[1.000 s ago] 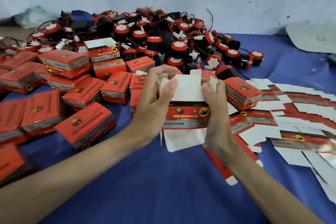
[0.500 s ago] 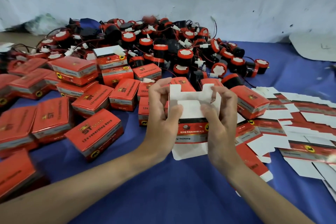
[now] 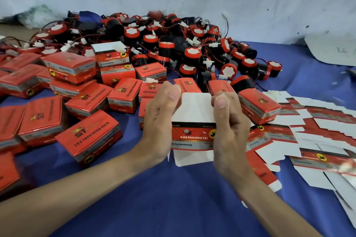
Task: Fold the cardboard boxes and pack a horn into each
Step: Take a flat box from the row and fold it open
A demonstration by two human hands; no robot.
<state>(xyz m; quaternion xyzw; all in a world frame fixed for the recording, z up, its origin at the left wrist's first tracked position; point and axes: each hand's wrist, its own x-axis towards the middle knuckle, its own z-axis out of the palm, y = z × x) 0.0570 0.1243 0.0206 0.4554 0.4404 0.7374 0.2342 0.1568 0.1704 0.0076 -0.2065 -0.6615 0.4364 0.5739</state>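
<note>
Gripping half-folded box (image 3: 194, 136) between left hand (image 3: 159, 119) and right hand (image 3: 229, 127), fingers curled round its sides, white flap up. Horn pile (image 3: 190, 54) behind, folded boxes (image 3: 90, 136) left, flat blanks (image 3: 317, 127) right.

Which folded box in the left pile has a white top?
The box at the pile's back edge, next to the horns; every other one shows a red top.

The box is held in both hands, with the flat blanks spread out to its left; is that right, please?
Not quite: the head view shows the flat blanks spread to the right of the box, held in the left hand and right hand.
</note>
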